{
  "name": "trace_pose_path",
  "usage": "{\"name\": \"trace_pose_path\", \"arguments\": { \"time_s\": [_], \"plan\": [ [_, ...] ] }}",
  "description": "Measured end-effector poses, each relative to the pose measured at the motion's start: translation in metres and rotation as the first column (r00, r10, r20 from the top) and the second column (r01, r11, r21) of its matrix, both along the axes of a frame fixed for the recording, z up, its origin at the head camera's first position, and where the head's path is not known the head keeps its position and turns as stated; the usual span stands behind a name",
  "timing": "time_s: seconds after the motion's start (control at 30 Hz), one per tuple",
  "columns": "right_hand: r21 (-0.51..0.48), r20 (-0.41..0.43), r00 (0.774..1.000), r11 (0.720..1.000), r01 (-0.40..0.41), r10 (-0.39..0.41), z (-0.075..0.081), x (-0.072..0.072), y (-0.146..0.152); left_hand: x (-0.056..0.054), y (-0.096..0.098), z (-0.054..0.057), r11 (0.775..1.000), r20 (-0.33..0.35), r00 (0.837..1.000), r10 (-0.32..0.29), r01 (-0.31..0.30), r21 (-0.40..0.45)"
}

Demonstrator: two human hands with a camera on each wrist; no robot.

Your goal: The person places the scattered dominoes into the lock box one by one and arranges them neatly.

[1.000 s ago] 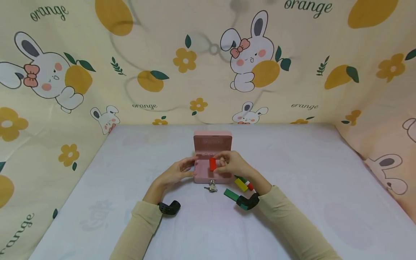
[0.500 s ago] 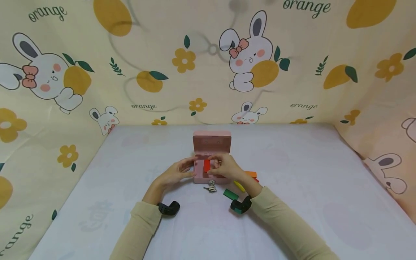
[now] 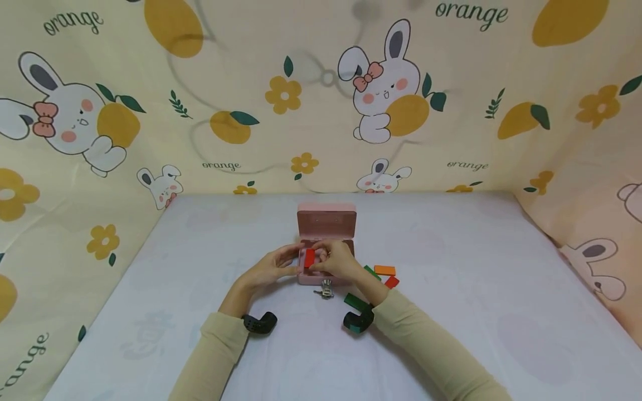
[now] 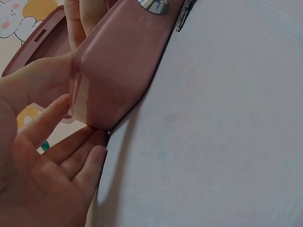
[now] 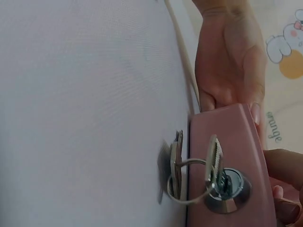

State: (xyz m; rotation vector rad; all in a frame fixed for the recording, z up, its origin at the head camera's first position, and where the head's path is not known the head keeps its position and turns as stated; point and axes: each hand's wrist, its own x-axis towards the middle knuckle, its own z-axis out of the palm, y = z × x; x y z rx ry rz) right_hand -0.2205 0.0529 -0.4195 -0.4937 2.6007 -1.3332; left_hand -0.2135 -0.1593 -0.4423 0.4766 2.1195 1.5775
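Note:
A pink metal cash box (image 3: pixel 327 224) stands with its lid raised. My left hand (image 3: pixel 273 266) rests against the box's left end, fingers extended; in the left wrist view the fingers (image 4: pixel 83 161) touch the lower corner of the pink wall (image 4: pixel 118 61). Between thumb and fingers of my right hand (image 3: pixel 340 262) is a red block (image 3: pixel 309 258), held upright over the left part of the box's inside. Keys on a ring (image 5: pixel 191 163) hang from the front lock (image 5: pixel 227 189), one key inserted. The box floor is largely hidden by the right hand.
Loose blocks lie on the white tabletop (image 3: pixel 451 312) right of the box: an orange one (image 3: pixel 385 270), a red one (image 3: pixel 392 282), a green one (image 3: pixel 372 272) and another green one (image 3: pixel 356 302), partly behind the right wrist. A patterned cloth (image 3: pixel 321 122) stands behind.
My right hand has carried the red block leftward inside the box, towards the left end. The left hand stays in place. More of the loose blocks to the right have come into view.

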Motion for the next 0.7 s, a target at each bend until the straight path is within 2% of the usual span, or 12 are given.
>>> {"name": "trace_pose_path", "arguments": {
  "time_s": [0.23,0.53,0.7],
  "plan": [
    [0.113,-0.009,0.997,0.99,0.08,-0.079,-0.003,-0.002,-0.009,-0.001,-0.001,-0.002,1.0,-0.019,1.0,-0.006,0.006,0.0],
    [0.038,0.068,0.996,0.998,0.046,-0.049,-0.005,-0.003,-0.015,-0.001,-0.002,0.0,1.0,-0.049,0.998,-0.027,0.027,-0.004],
    [0.065,0.066,0.996,0.997,0.052,-0.056,-0.006,-0.003,-0.015,-0.001,-0.001,-0.001,1.0,-0.029,0.999,-0.016,0.016,0.002]
  ]
}}
